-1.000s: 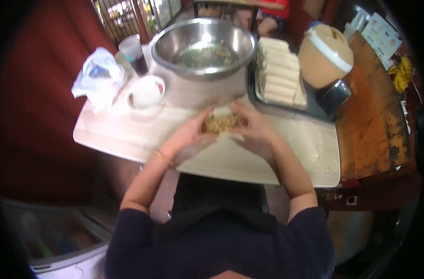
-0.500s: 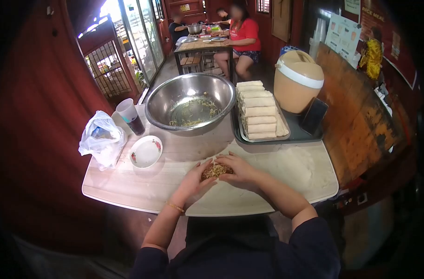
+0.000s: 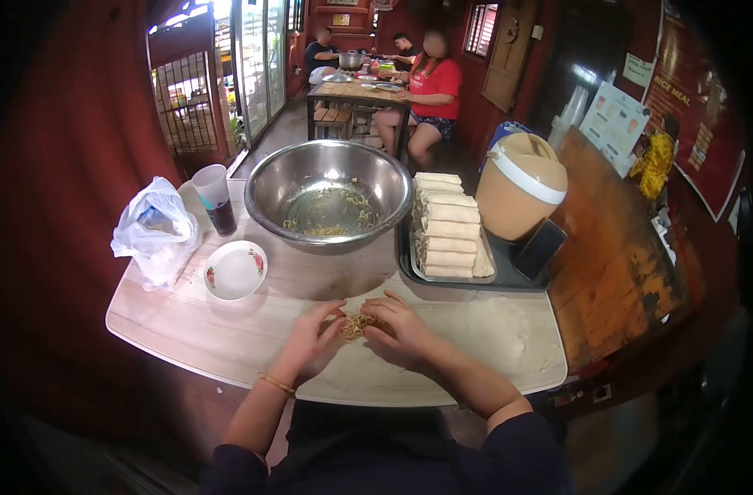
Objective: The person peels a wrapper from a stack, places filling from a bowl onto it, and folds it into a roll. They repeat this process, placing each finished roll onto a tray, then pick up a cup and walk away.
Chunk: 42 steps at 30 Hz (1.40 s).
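Note:
A small heap of shredded vegetable filling (image 3: 356, 327) lies on the table in front of me, apparently on a pale wrapper whose edges I cannot make out. My left hand (image 3: 313, 337) curves beside the heap's left side, thumb and fingers apart. On the other side, my right hand (image 3: 399, 332) has its fingers spread along the heap's right edge, partly covering it. A large steel bowl (image 3: 265, 210) with scraps of filling stands beyond my hands. Rolled spring rolls (image 3: 450, 228) are stacked on a metal tray to the right.
On the left are a white flowered bowl (image 3: 235, 271), a plastic bag (image 3: 155, 235) and a cup of dark drink (image 3: 216, 202). A tan drink jug (image 3: 521, 190) and a phone (image 3: 540, 250) sit on the dark tray (image 3: 521, 280). Several people sit at a table (image 3: 360, 92) behind.
My left hand has drawn back a little from the filling, widening the gap between my hands. My right hand remains against it. The camera view has shifted slightly.

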Each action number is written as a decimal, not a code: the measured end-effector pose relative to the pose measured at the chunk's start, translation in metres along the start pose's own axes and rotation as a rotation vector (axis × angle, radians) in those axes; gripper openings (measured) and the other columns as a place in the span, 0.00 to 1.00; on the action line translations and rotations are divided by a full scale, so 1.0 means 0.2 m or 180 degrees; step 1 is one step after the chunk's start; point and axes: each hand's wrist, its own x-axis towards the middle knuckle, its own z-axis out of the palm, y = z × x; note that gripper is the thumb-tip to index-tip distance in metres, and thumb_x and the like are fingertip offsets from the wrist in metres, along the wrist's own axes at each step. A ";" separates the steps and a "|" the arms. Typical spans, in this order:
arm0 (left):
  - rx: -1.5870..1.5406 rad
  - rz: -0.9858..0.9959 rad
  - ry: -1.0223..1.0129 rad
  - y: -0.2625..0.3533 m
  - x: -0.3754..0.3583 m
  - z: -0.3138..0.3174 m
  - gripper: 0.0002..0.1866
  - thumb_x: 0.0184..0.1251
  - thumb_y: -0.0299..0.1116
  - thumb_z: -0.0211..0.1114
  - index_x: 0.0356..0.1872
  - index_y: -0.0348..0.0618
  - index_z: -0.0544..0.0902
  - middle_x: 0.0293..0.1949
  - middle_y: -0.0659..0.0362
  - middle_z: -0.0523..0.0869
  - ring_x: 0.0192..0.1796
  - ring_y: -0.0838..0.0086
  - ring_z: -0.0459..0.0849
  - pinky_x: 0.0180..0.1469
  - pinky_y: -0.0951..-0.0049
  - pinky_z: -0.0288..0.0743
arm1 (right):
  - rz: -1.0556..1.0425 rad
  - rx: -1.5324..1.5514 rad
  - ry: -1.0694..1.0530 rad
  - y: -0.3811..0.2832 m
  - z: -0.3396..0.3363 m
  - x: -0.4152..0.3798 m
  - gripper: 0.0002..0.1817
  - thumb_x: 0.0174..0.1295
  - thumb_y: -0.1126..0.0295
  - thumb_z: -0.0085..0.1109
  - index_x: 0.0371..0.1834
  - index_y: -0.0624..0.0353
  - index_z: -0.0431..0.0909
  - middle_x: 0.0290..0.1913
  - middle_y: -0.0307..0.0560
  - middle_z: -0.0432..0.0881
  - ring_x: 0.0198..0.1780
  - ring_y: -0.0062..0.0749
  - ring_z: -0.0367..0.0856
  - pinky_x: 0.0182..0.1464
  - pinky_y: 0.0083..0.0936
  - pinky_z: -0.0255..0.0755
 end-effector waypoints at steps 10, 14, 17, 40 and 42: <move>0.1007 0.0629 0.0305 0.07 0.03 -0.07 0.14 0.62 0.27 0.67 0.50 0.43 0.83 0.39 0.53 0.86 0.43 0.58 0.84 0.46 0.61 0.78 | 0.0260 0.0132 0.0481 0.07 0.07 0.00 0.30 0.61 0.72 0.68 0.66 0.60 0.70 0.52 0.53 0.83 0.54 0.50 0.80 0.58 0.38 0.72; 0.0997 0.0741 0.0362 0.06 0.04 -0.09 0.15 0.62 0.27 0.67 0.50 0.43 0.83 0.38 0.53 0.86 0.43 0.58 0.84 0.46 0.61 0.78 | 0.0249 0.0119 0.0508 0.09 0.07 0.00 0.29 0.61 0.71 0.68 0.66 0.60 0.70 0.52 0.53 0.83 0.54 0.51 0.79 0.58 0.38 0.72; 0.0997 0.0709 0.0331 0.07 0.04 -0.10 0.14 0.61 0.26 0.67 0.49 0.42 0.83 0.37 0.53 0.86 0.42 0.58 0.84 0.46 0.61 0.77 | 0.0282 0.0162 0.0460 0.10 0.08 0.01 0.29 0.61 0.70 0.67 0.66 0.60 0.70 0.53 0.55 0.82 0.54 0.52 0.79 0.58 0.39 0.72; 0.0389 -0.0136 0.0380 0.12 0.02 -0.04 0.12 0.63 0.23 0.67 0.47 0.40 0.84 0.35 0.52 0.87 0.37 0.59 0.84 0.40 0.65 0.79 | 0.0128 0.0132 0.0092 0.06 0.06 -0.02 0.36 0.61 0.57 0.67 0.69 0.60 0.66 0.65 0.59 0.71 0.65 0.57 0.69 0.66 0.43 0.65; 0.0366 -0.0236 0.0282 0.13 0.02 -0.04 0.11 0.64 0.24 0.67 0.48 0.40 0.84 0.34 0.52 0.87 0.36 0.61 0.85 0.38 0.67 0.79 | 0.0131 -0.0018 0.0054 0.05 0.05 -0.02 0.36 0.60 0.57 0.68 0.69 0.61 0.67 0.67 0.58 0.70 0.68 0.57 0.67 0.69 0.44 0.62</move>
